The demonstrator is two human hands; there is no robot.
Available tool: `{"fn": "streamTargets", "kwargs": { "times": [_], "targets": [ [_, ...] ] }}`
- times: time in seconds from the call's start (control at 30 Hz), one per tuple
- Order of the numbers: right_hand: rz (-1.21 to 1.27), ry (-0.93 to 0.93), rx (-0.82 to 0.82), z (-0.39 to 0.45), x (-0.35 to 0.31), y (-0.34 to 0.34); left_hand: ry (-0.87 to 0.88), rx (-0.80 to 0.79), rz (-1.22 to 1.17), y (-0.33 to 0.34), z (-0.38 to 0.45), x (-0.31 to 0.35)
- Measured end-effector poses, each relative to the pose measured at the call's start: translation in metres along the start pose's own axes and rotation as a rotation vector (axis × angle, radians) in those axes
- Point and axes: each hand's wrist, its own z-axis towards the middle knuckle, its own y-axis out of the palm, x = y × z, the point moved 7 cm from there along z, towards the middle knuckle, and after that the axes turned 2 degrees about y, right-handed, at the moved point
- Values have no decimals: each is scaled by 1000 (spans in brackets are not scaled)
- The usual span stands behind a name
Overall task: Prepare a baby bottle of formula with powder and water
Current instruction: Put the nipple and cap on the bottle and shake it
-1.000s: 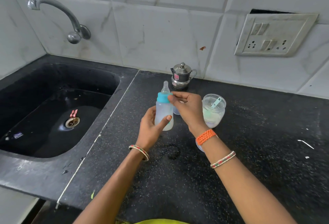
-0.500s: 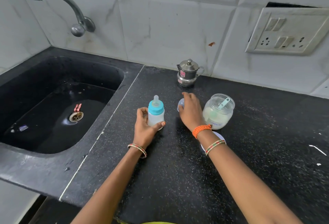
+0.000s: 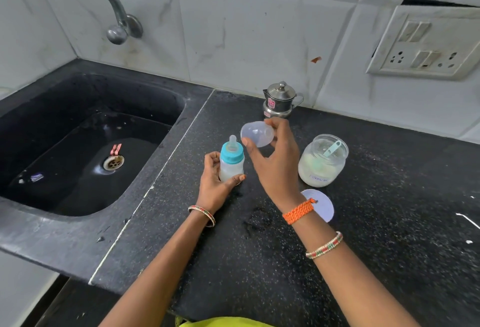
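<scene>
A small baby bottle with a teal collar and clear teat stands upright on the black counter, holding milky liquid. My left hand wraps around its lower body. My right hand holds the clear dome cap in its fingertips, up and to the right of the teat, apart from it. To the right stands an open glass jar of white powder with a teal scoop inside it. The jar's round white lid lies flat in front of it, partly behind my right wrist.
A small steel lidded pot stands at the back by the tiled wall. A black sink with a drain fills the left, under a wall tap. A switch and socket plate is on the right wall.
The bottle came down onto the counter with my left hand still around it. My right hand reached to the counter behind it, took the dome cap and lifted it beside the teat.
</scene>
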Motion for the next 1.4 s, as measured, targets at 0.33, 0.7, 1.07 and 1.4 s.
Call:
{"fn": "streamTargets", "kwargs": {
  "times": [0.33, 0.7, 1.07, 1.4],
  "targets": [
    [27, -58, -152, -9, -12, 27, 36, 7, 5, -3, -1, 2],
    [-204, -191, -208, -9, -6, 39, 62, 16, -8, -3, 1, -1],
    [-185, -164, -116, -5, -1, 48, 81, 27, -14, -4, 1, 2],
    [-339, -277, -93, -14, -5, 65, 109, 22, -30, -2, -1, 5]
  ]
}}
